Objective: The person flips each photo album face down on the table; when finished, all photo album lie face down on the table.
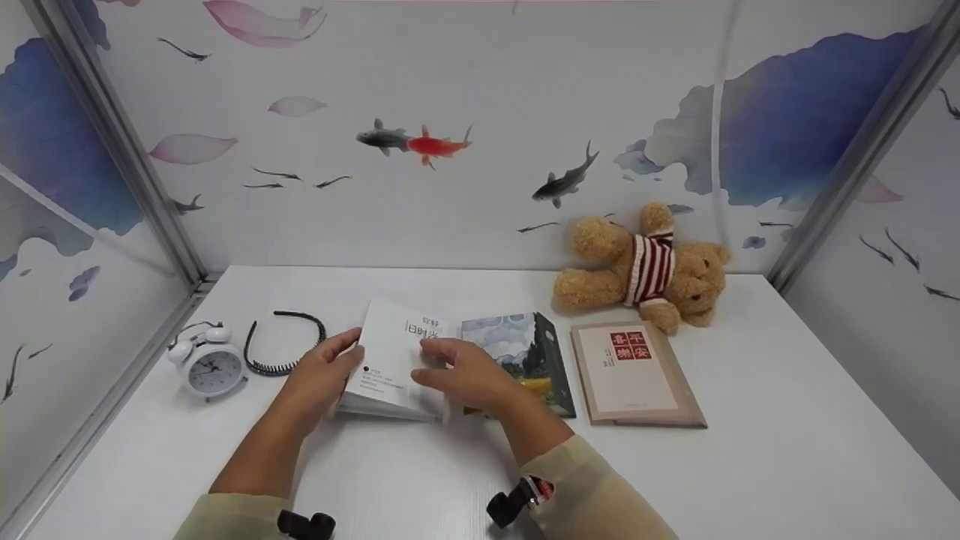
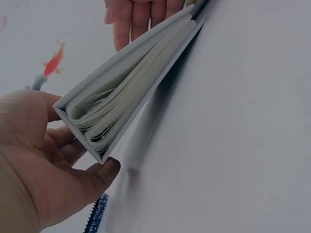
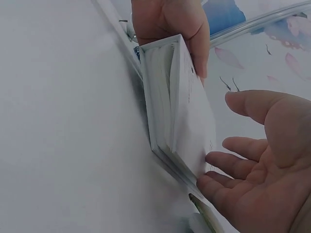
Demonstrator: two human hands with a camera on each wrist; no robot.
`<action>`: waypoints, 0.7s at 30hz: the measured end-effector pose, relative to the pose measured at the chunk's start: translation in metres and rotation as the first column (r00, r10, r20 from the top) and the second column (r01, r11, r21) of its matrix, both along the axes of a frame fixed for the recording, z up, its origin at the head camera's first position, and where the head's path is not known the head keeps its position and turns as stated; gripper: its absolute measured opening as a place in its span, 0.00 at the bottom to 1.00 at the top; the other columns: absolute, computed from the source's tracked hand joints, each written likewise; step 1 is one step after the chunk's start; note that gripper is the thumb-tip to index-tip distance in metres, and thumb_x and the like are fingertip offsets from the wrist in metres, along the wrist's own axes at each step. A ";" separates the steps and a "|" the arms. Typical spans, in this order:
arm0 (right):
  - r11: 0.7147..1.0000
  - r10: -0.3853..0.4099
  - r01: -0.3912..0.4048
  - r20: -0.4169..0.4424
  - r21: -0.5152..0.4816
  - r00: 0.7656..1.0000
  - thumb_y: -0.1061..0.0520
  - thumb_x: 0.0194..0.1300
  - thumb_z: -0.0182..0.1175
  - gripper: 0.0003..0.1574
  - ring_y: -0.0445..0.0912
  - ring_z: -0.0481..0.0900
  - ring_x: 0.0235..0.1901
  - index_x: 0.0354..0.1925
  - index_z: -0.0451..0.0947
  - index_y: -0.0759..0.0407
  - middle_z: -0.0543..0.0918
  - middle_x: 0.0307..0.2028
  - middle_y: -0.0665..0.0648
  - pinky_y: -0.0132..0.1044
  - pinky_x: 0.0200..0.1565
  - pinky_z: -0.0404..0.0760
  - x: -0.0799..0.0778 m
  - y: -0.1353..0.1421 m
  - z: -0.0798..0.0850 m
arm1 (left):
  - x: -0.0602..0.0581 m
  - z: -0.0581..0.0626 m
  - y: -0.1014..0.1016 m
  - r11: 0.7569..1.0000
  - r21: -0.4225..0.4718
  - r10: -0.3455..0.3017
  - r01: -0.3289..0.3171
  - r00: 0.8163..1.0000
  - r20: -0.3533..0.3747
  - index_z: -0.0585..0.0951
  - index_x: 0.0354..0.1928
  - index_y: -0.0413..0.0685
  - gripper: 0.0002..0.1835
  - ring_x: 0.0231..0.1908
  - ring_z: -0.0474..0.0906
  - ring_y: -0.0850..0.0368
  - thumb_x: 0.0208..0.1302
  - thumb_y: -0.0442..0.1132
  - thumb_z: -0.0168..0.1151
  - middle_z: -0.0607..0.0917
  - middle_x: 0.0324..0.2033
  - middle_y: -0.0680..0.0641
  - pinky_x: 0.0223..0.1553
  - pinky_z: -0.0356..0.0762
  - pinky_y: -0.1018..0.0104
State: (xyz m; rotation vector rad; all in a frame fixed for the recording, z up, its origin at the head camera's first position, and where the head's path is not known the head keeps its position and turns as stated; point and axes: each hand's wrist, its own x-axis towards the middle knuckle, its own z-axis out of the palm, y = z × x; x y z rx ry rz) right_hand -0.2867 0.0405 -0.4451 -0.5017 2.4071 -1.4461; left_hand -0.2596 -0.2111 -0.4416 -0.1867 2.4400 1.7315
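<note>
A white hardcover book (image 1: pixel 390 375) with dark print on its cover is tilted, its left side raised off the white table. My left hand (image 1: pixel 322 379) grips it by the spine, thumb and fingers on opposite sides, as the left wrist view (image 2: pixel 53 160) also shows. The page edges (image 2: pixel 116 102) face the camera there, slightly fanned. Over the book's right part is my right hand (image 1: pixel 472 375), its fingers extended and loosely spread. In the right wrist view, fingertips (image 3: pixel 214 160) of that hand meet or nearly meet the cover; exact contact is hard to tell.
Right of the white book lies a thick book with a painted landscape cover (image 1: pixel 517 352), then a beige book with a red stamp (image 1: pixel 637 375). A teddy bear (image 1: pixel 652 270) lies behind them. On the left are a black headband (image 1: pixel 322 326) and a white alarm clock (image 1: pixel 210 367).
</note>
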 end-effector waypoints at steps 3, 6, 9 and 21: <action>1.000 -0.005 0.005 0.003 -0.014 1.000 0.41 0.72 0.69 0.42 0.54 0.69 0.80 0.77 0.72 0.51 0.76 0.76 0.53 0.55 0.80 0.67 0.000 0.000 0.000 | 0.002 0.003 0.001 0.998 0.054 -0.009 0.008 1.000 0.013 0.61 0.85 0.58 0.32 0.85 0.56 0.45 0.84 0.53 0.51 0.59 0.85 0.47 0.84 0.57 0.45; 1.000 -0.021 0.021 0.023 -0.019 1.000 0.40 0.72 0.69 0.41 0.54 0.69 0.79 0.77 0.73 0.49 0.77 0.76 0.53 0.55 0.80 0.67 0.000 0.000 0.002 | 0.002 0.006 0.002 0.993 0.121 -0.003 0.001 1.000 0.016 0.61 0.84 0.56 0.33 0.83 0.60 0.47 0.84 0.52 0.52 0.59 0.85 0.48 0.83 0.63 0.48; 0.999 -0.033 0.036 0.066 -0.039 0.997 0.38 0.73 0.68 0.41 0.53 0.70 0.79 0.77 0.72 0.46 0.77 0.76 0.51 0.55 0.79 0.69 0.000 -0.001 0.005 | 0.003 0.010 0.004 0.984 0.180 0.009 -0.005 1.000 -0.020 0.61 0.84 0.49 0.33 0.84 0.58 0.46 0.84 0.48 0.54 0.60 0.85 0.45 0.83 0.61 0.48; 0.939 -0.039 0.083 0.138 -0.335 0.990 0.40 0.74 0.68 0.42 0.51 0.80 0.71 0.80 0.67 0.39 0.75 0.76 0.52 0.45 0.63 0.87 0.014 -0.007 0.032 | 0.010 0.028 0.023 0.939 0.332 -0.040 0.084 0.990 -0.139 0.54 0.86 0.51 0.38 0.81 0.63 0.53 0.81 0.40 0.56 0.60 0.85 0.50 0.70 0.76 0.69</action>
